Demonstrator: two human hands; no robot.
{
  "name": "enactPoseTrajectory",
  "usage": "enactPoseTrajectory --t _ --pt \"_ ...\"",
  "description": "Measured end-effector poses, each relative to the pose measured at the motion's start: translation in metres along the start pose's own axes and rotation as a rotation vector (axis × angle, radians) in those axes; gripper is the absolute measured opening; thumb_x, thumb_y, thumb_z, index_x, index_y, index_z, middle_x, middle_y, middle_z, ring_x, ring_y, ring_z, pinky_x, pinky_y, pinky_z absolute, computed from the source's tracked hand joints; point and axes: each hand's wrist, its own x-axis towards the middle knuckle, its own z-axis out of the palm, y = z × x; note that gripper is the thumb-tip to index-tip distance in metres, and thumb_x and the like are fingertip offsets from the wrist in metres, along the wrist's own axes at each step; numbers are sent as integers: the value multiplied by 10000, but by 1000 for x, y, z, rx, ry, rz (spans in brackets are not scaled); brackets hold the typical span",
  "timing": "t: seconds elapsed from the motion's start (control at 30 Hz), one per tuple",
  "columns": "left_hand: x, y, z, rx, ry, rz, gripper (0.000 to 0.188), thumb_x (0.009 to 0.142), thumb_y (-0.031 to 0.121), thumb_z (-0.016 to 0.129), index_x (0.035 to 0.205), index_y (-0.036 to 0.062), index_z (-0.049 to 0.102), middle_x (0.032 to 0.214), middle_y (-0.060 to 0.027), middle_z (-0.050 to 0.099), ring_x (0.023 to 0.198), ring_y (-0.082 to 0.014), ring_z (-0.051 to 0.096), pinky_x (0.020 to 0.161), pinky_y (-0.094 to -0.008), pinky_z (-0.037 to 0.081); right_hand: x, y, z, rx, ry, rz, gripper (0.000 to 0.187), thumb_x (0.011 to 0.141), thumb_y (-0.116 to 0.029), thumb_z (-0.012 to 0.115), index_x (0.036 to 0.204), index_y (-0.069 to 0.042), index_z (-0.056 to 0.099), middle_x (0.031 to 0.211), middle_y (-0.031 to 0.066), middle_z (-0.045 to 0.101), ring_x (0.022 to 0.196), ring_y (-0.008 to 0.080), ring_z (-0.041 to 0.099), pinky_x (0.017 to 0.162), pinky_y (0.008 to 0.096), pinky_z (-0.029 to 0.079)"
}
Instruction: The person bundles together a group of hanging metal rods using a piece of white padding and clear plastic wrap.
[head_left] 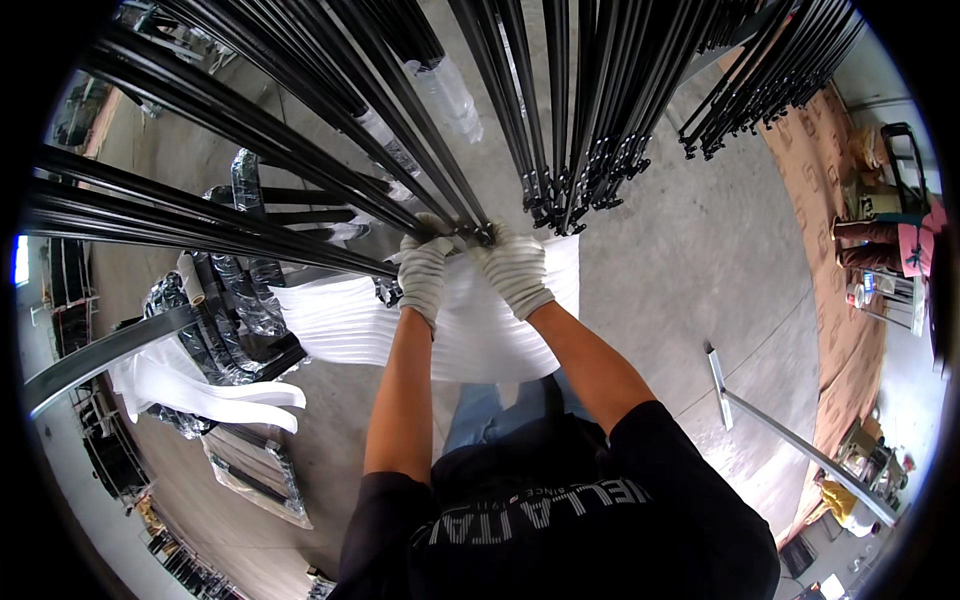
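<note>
Both my hands wear whitish ribbed work gloves and are side by side at the near ends of long black tubes (340, 120). My left hand (423, 272) is closed round tube ends, its fingertips partly hidden behind them. My right hand (515, 270) closes on the end of a neighbouring tube, where small dark fittings show; its fingers are partly hidden too. Beneath my hands and in front of my legs hangs a white ribbed foam sheet (500, 335). More black tubes (150, 220) fan out to the left of my left hand.
Thick bundles of black tubes (590, 110) with end fittings hang ahead, and another (770, 80) is at far right. Plastic-wrapped black parts (235, 310) and white foam strips (210, 395) lie left, by a metal bar (110, 355). A metal rail (800, 450) crosses the right; another person is at far right.
</note>
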Motion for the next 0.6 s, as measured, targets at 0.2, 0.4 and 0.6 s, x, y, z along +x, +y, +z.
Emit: enactPoseTrajectory --t 0.2,0.4,0.6 --pt "-3 7 12 1 -42 -39 274 674 -33 607 931 28 531 859 -56 576 776 -136 548 684 -245 468 0 -10 -15 -60 -16 74 390 711 -388 573 1004 -134 526 737 107 620 688 290 594 632 371 466" --pt "-3 14 28 257 25 -64 158 685 6 611 832 29 557 789 -22 585 727 -97 537 653 -223 442 4 6 -13 -11 13 42 439 718 -419 555 1040 -123 519 714 103 620 661 275 599 607 359 472" --pt "-2 8 34 271 137 -29 112 706 108 624 795 61 576 727 14 557 652 -82 480 605 -222 389 10 13 -8 17 -28 106 335 747 -284 597 993 -69 524 817 65 627 694 186 599 650 272 474"
